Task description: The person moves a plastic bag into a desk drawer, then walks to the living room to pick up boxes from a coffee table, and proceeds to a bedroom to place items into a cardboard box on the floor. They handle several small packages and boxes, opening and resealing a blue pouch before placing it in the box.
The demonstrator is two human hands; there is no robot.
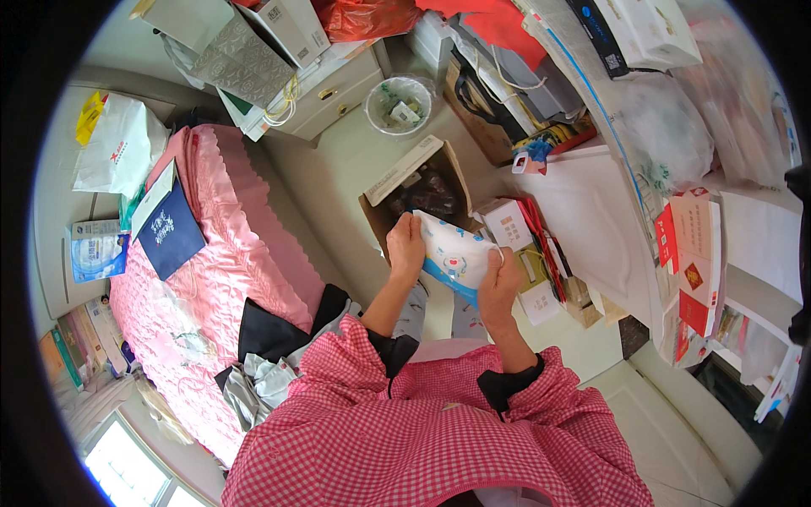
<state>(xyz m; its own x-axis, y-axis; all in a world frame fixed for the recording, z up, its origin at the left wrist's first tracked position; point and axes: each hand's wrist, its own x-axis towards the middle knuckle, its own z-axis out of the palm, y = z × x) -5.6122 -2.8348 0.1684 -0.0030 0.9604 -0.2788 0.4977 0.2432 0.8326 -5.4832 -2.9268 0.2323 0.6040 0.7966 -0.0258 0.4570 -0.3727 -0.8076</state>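
Note:
Between both hands I hold a soft white and blue printed package point(454, 256), its face turned up towards me. My left hand point(405, 244) grips its left edge near the upper corner. At the right edge, my right hand point(500, 282) has its thumb on top and the fingers hidden behind. Just beyond the package an open cardboard box point(405, 172) stands on the floor, with dark plastic-wrapped contents inside. The package covers part of the box's near side.
A bed with a pink quilt point(222, 209) lies to the left, bearing a dark blue folder point(170, 237). A lined waste bin point(399, 106) stands ahead. White boxes point(509, 223) sit on the floor at right, beside a cabinet point(573, 215) with bags and boxes on top.

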